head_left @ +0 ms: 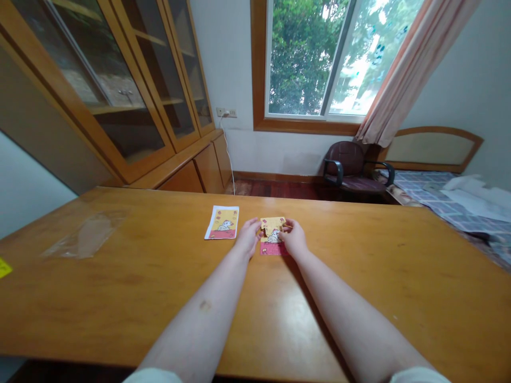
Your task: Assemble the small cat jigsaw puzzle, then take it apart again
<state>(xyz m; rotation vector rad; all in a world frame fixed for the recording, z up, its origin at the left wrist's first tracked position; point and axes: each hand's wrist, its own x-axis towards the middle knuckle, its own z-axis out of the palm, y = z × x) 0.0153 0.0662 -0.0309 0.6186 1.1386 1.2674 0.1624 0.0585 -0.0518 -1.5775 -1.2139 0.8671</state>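
Note:
A small jigsaw puzzle (273,248) lies on the wooden table between my hands. It shows a white cartoon animal, with yellow above and pinkish red below. A dark notch breaks the picture near its left middle, under the top strip. My left hand (249,237) rests at the left edge, fingers apart and fingertips touching the upper left part. On the right side, my right hand (295,239) has thumb and fingers pinched at the edge of the puzzle, on what looks like a piece; the fingers partly hide it. Left of my left hand lies a white-bordered picture card (222,223) with the same design.
A crumpled clear plastic bag (85,235) lies on the table (159,298) at the left, with a yellow item (5,268) at the left edge. Beyond stand a glass-door cabinet (171,125), an office chair (346,165) and a bed (423,186) under a window.

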